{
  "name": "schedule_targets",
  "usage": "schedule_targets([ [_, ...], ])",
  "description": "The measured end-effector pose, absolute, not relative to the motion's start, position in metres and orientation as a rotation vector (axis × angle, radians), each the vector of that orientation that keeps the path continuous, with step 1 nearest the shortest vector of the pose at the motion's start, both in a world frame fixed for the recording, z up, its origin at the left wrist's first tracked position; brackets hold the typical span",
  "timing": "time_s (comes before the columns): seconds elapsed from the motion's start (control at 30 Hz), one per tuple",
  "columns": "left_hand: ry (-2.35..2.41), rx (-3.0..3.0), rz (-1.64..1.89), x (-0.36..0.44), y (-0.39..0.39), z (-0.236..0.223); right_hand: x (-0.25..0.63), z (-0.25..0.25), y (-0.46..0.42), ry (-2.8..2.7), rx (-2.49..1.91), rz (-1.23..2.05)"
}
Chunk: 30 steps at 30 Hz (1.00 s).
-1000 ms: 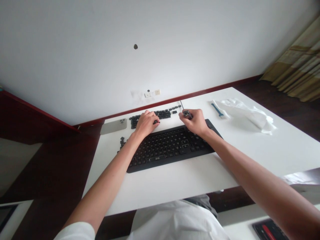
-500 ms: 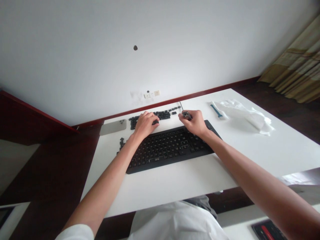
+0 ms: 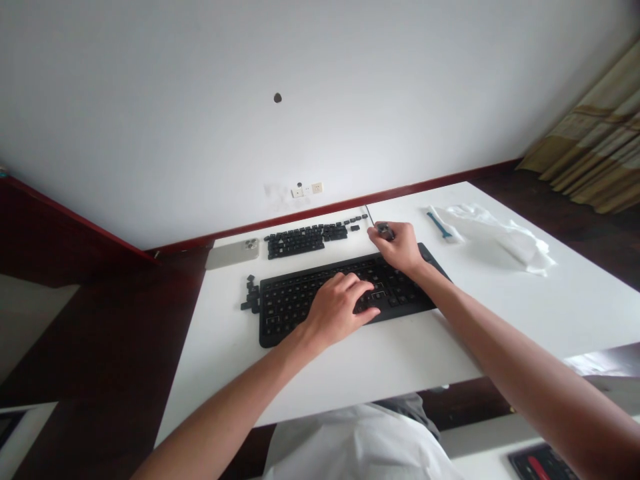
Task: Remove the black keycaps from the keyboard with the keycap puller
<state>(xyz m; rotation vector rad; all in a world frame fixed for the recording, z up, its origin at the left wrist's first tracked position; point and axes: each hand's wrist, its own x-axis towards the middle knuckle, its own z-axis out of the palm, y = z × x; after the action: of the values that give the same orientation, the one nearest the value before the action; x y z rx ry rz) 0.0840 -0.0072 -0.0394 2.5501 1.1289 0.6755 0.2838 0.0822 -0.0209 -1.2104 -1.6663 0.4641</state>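
Note:
My left hand (image 3: 337, 310) rests curved over the keys of a black wireless keyboard (image 3: 295, 313), and its fingertips hide whether it holds a keycap. My right hand (image 3: 397, 248) is above the keyboard's upper right corner, pinching a small dark tool (image 3: 385, 231). A thin dark rod or wire (image 3: 369, 215) rises behind that hand. Rows of loose black keycaps (image 3: 303, 241) lie beyond the keyboard, and a small heap of keycaps (image 3: 251, 295) sits at its left end.
A beige smartphone (image 3: 233, 254) lies face down at the table's far left. A white cloth (image 3: 500, 233) and a blue-handled tool (image 3: 440, 225) lie to the right on the white table (image 3: 400, 353). Wall sockets (image 3: 307, 190) sit above the table's far edge.
My left hand has moved from the loose keycaps down onto the keyboard, uncovering the keycap rows. My right hand has shifted slightly right, keeping the small tool.

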Motion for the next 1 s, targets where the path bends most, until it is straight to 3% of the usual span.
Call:
schedule_targets([
  [0.13,1.139,2.542,0.687,0.083,-0.007,-0.044,0.282,-0.011,0.080,-1.510,-1.193,0.535],
  [0.43,1.072,2.494,0.754,0.086,-0.012,-0.048,0.271,0.008,0.023,-1.006,-0.880,1.253],
  [1.0,1.094,2.619,0.693,0.090,-0.015,-0.053,0.263,-0.030,-0.001,-0.956,-0.768,1.437],
])
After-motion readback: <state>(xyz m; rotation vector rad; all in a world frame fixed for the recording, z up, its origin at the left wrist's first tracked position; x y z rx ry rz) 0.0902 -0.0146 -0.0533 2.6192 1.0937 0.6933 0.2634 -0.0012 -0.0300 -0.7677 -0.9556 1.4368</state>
